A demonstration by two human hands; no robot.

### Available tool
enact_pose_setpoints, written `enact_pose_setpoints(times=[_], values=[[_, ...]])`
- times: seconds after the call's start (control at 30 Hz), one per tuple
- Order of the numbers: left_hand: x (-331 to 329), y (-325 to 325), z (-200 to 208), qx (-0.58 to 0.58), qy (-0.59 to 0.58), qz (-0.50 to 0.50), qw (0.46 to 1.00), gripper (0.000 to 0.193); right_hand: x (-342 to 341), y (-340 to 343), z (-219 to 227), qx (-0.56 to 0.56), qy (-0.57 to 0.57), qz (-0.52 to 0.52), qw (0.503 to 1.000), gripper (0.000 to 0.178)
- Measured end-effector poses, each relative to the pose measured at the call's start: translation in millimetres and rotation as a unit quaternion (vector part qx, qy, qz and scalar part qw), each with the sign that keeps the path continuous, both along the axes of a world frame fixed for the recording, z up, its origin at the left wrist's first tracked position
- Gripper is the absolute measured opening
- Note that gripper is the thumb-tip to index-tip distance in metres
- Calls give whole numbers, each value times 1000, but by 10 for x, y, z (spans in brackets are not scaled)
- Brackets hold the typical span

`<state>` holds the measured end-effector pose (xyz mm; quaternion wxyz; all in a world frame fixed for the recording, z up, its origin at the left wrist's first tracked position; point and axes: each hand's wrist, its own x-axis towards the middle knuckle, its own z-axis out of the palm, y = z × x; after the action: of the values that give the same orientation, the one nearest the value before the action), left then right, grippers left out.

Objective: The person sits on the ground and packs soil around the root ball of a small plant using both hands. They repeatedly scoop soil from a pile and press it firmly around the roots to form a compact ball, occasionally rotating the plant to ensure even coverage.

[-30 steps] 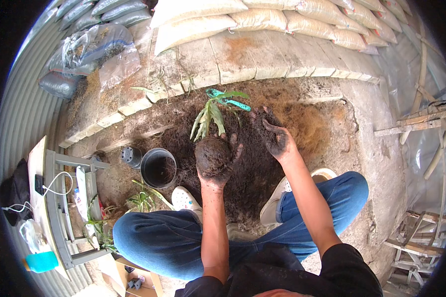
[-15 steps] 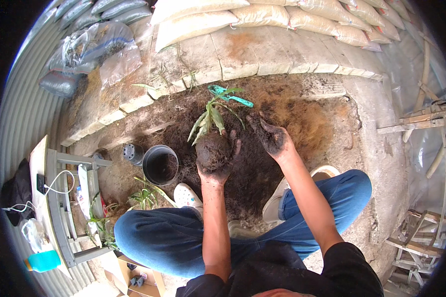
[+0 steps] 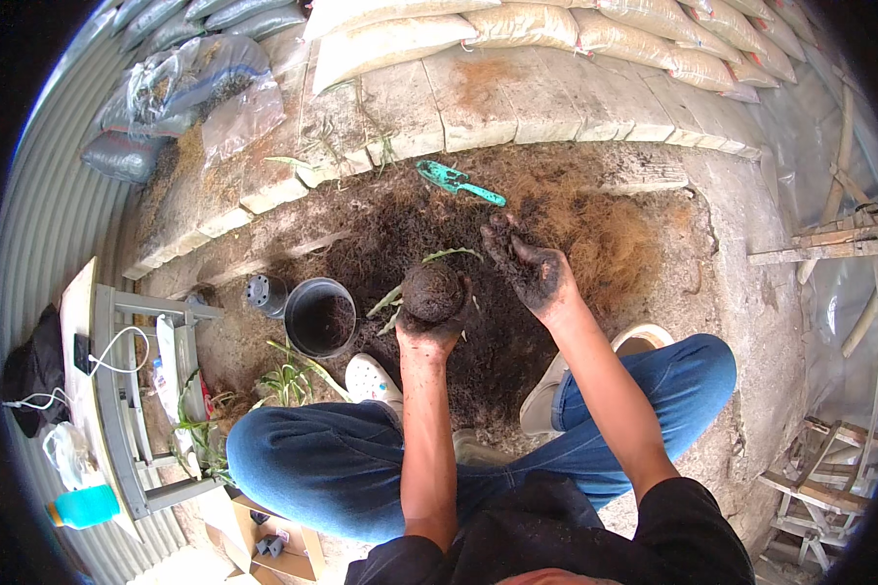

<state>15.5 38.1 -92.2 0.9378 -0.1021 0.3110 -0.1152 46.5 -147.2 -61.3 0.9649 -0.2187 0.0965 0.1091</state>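
Note:
My left hand (image 3: 432,331) is wrapped round the dark soil ball of a plant (image 3: 433,292). The flat underside of the ball faces up, and a few green leaves stick out beyond it, the rest hidden beneath. To its right, my right hand (image 3: 539,276) is held palm up with its fingers stretched, coated in dark soil and holding nothing apart from crumbs. Beneath both hands spreads a heap of dark soil (image 3: 502,366). A turquoise hand trowel (image 3: 461,183) lies on the soil beyond them. Left of the left hand stands a black pot (image 3: 321,319) with some soil in it.
A small dark pot (image 3: 264,294) lies beside the black one. Brown fibre (image 3: 605,234) spreads at the right. Filled sacks (image 3: 527,26) line the far ledge. A bench (image 3: 107,390) stands left, a cardboard box (image 3: 263,546) near it. Loose plants (image 3: 291,383) lie by my left knee.
My left hand has tipped the plant over, so its leaves have swung away and down and the ball's underside faces up. My right hand stays nearly in place, slightly farther left.

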Motion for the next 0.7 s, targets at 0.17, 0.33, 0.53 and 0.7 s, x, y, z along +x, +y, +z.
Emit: enact_pose_setpoints(times=[0.17,0.33,0.53,0.7], values=[[13,82,-685,285,-186,-95,936,38,-13,99,116,53,3,0,999,42],[-43,-145,162,73,-46,-81,993,36,-88,246,224,-115,-156,-43,980,45],[-93,-197,-98,-29,-194,-67,978,34,-255,370,295,-698,-518,6,495,45],[-134,-287,35,74,-135,-53,987,39,-264,305,347,-738,-548,10,394,49]])
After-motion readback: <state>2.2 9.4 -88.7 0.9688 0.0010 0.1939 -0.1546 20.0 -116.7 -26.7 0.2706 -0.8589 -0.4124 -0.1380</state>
